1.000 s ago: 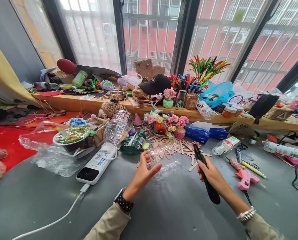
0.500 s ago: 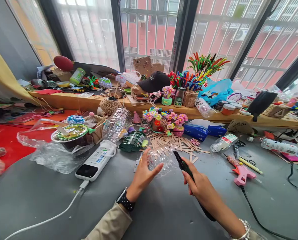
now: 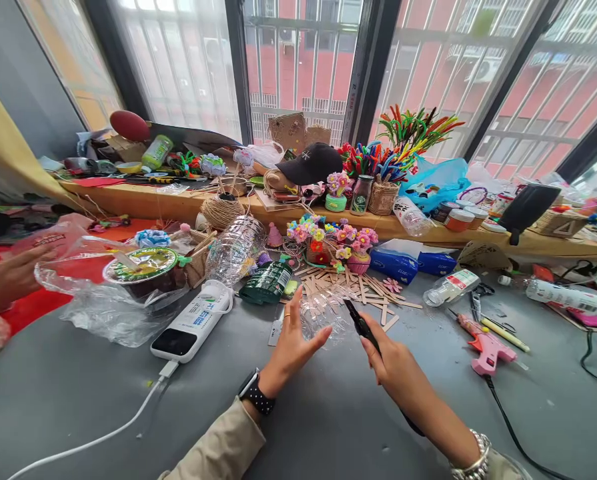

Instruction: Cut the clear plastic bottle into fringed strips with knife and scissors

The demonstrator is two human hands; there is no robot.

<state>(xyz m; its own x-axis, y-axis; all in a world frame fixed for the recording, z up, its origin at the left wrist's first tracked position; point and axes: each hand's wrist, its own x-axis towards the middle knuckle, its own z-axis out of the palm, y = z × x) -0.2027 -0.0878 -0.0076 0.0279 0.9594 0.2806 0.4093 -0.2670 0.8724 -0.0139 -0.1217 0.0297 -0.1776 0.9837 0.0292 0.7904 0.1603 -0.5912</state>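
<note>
A clear ribbed plastic bottle piece (image 3: 325,317) lies on the grey table in front of me. My left hand (image 3: 294,340) is at its left side, thumb and fingers spread apart; whether the fingertips touch the plastic I cannot tell. In my right hand (image 3: 395,363) is a black utility knife (image 3: 359,321), gripped by its handle, the tip pointing up and left beside the bottle piece's right side. Wooden craft sticks (image 3: 363,290) are scattered just behind the plastic. A cut green bottle part (image 3: 267,283) lies to the left of them.
At right are a pink hot glue gun (image 3: 491,350), scissors (image 3: 475,303) and a labelled bottle (image 3: 451,288). A white power bank (image 3: 193,323) with a cable and a lidded bowl (image 3: 145,270) in plastic stand left. Another person's hand (image 3: 15,273) is at far left.
At far left another person's hand has come into view by a reddish plastic bag. My left hand has shifted slightly right, its fingers more upright. My right hand keeps the knife, now slightly further left.
</note>
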